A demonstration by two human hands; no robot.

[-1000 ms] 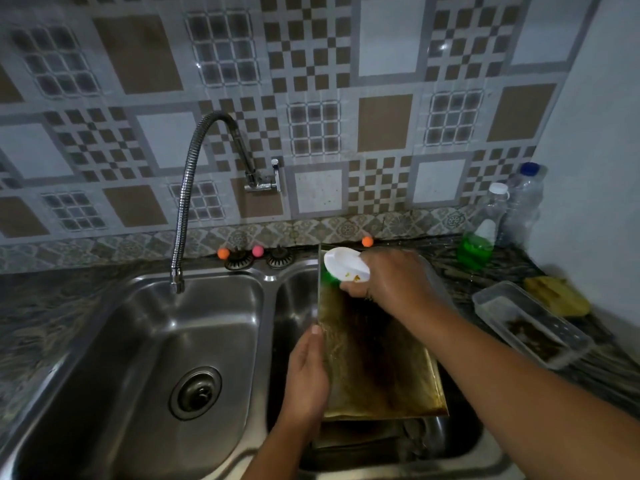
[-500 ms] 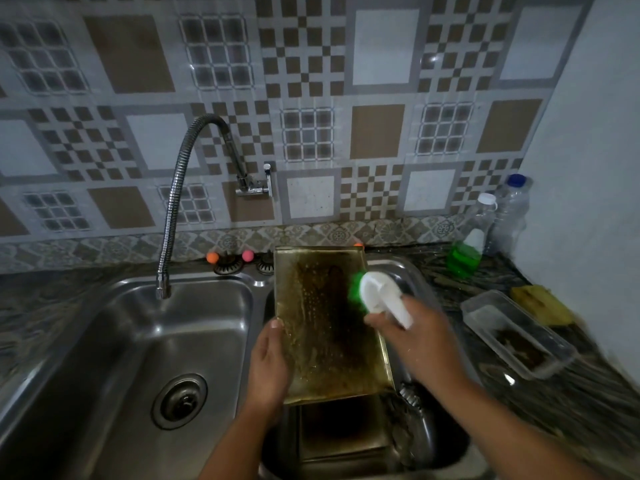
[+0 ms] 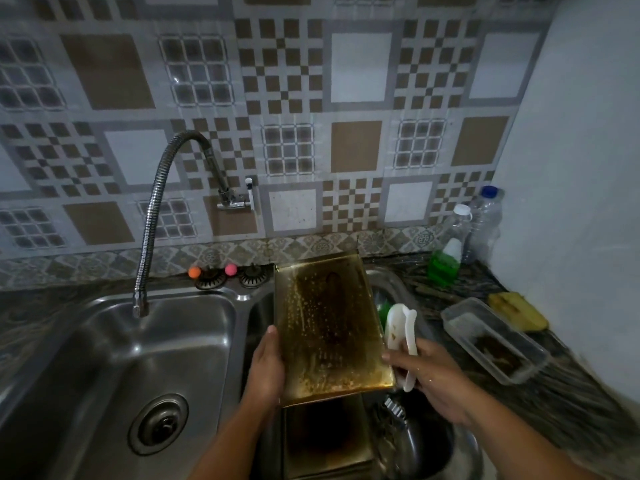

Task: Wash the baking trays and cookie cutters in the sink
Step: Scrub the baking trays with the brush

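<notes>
Tray: a stained, brown-crusted tray [image 3: 329, 327] stood tilted over the right basin of the sink [image 3: 194, 344], its far edge up near the tiled wall, its near edge low.
Left hand: the left hand [image 3: 266, 367] gripped the tray's left edge, thumb on the face and fingers behind it.
Right hand: the right hand [image 3: 433, 379] was curled round the white handle of a brush [image 3: 401, 341], which lay just beside the tray's right edge (green bristles showed at its far end).
Second tray: another tray [image 3: 325, 441] lay low in the right basin, below the held one; beside it sat metal pieces, too dark to make out.
Left basin: it held only its drain [image 3: 160, 424], with the hose tap [image 3: 152, 216] hanging over its back rim.
Surface: right of the sink were a clear tub [image 3: 495, 341] with dark residue, a yellow sponge [image 3: 517, 311], a bottle of green soap [image 3: 446, 258] and a clear bottle [image 3: 485, 223] with a blue cap.
Sink ledge: two strainers sat at the back, by an orange ball [image 3: 194, 271] and a pink ball [image 3: 230, 269].
</notes>
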